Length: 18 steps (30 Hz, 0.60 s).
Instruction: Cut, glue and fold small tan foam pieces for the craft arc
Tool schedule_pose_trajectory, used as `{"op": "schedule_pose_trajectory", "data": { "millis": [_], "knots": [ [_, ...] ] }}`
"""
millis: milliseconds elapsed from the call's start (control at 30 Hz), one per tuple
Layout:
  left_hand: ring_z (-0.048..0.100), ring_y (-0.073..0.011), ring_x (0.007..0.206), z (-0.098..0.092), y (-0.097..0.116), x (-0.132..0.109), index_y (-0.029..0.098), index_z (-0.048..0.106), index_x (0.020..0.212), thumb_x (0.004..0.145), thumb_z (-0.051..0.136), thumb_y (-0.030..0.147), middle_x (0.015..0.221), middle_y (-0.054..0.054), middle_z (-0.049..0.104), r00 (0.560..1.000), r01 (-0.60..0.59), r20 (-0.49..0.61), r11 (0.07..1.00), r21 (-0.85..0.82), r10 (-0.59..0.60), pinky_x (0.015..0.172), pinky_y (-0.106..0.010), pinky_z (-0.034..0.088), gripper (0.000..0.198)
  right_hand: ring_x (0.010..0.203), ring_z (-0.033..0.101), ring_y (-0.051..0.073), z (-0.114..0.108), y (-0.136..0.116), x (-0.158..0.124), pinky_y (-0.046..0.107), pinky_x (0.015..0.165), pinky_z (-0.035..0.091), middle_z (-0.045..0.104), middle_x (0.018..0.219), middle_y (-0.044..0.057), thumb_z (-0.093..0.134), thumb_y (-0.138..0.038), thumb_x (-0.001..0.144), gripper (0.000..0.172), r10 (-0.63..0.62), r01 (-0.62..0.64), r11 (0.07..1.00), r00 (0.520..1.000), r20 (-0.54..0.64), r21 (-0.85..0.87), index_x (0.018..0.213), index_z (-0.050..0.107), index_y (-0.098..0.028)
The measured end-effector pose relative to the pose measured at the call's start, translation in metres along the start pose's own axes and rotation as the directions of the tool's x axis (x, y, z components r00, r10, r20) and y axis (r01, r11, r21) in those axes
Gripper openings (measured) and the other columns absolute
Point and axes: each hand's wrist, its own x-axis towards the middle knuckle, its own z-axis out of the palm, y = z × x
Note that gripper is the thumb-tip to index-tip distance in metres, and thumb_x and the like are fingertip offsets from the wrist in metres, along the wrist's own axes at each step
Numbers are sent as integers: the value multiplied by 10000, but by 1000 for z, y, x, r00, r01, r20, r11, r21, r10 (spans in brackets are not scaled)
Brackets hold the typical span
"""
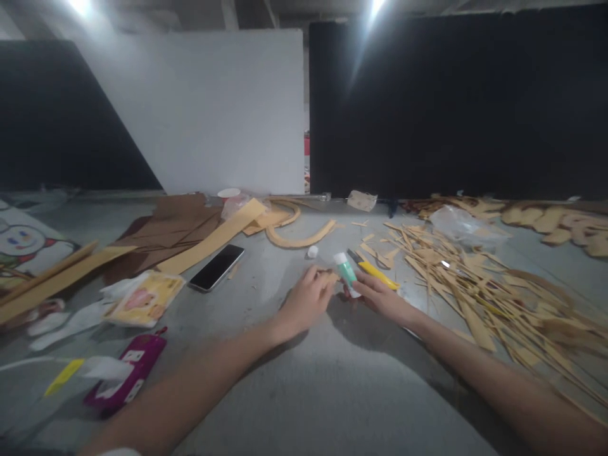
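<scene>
The right grip is closed around the lower part of a green-and-white tube, which leans over the desk with its white end up and away from the person. The left grip seems to pinch a small tan piece at the fingertips, just beside the tube; its far edge is hidden. A light, even hold suits the tube best, since it may give under hard pressure, and the piece is probably steadiest pinched near its edge. Beyond the fingers, a small white cap lies loose, easily knocked. A yellow knife lies close by the right grip, so small wrist movements look safer. A heap of tan strips spreads farther right.
</scene>
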Motion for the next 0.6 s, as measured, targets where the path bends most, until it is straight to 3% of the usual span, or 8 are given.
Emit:
{"op": "schedule_pose_trajectory", "data": {
  "millis": [100, 200, 333, 467, 600],
  "knots": [
    [578, -400, 1256, 1, 4, -6, 116, 596, 1426, 990, 676, 362, 1313, -208, 610, 998, 50, 4, 916, 398, -56, 1053, -564, 513, 506, 820, 609, 205, -9, 9, -1, 338, 793, 541, 658, 897, 43, 487, -653, 1067, 442, -41, -12, 971, 975, -217, -237, 958, 587, -237],
    [596, -398, 1208, 4, 0, -9, 109, 569, 1450, 953, 722, 338, 1267, -202, 638, 993, 83, 28, 867, 491, -111, 1013, -549, 531, 569, 928, 649, 243, -14, 15, -1, 379, 902, 527, 711, 969, 79, 409, -614, 1095, 470, -119, -28, 885, 951, -285, -464, 953, 635, -227],
    [613, -360, 1181, 4, -11, -7, 156, 591, 1410, 977, 600, 190, 1211, -160, 678, 996, 61, 35, 914, 402, -82, 1014, -520, 522, 434, 1087, 682, 287, -12, 14, -3, 417, 982, 513, 741, 1185, 118, 425, -553, 1101, 424, -166, 29, 818, 968, -188, -575, 1201, 658, -214],
    [599, -361, 1230, 1, -19, -3, 182, 594, 1396, 960, 577, 146, 1241, -160, 682, 997, 82, -24, 966, 245, -78, 1044, -532, 507, 438, 1009, 689, 297, -7, 12, -6, 412, 913, 522, 737, 1114, 121, 482, -512, 1084, 349, -166, 16, 709, 975, -145, -705, 1186, 639, -218],
    [618, -314, 1226, 3, -28, 2, 210, 615, 1335, 900, 555, 65, 1229, -137, 678, 977, 167, -134, 986, -16, -168, 1092, -505, 483, 462, 969, 679, 311, -7, 17, -8, 411, 867, 511, 723, 1023, 118, 493, -493, 1066, 306, -188, -69, 630, 953, -238, -774, 1120, 617, -218]
  ]
}}
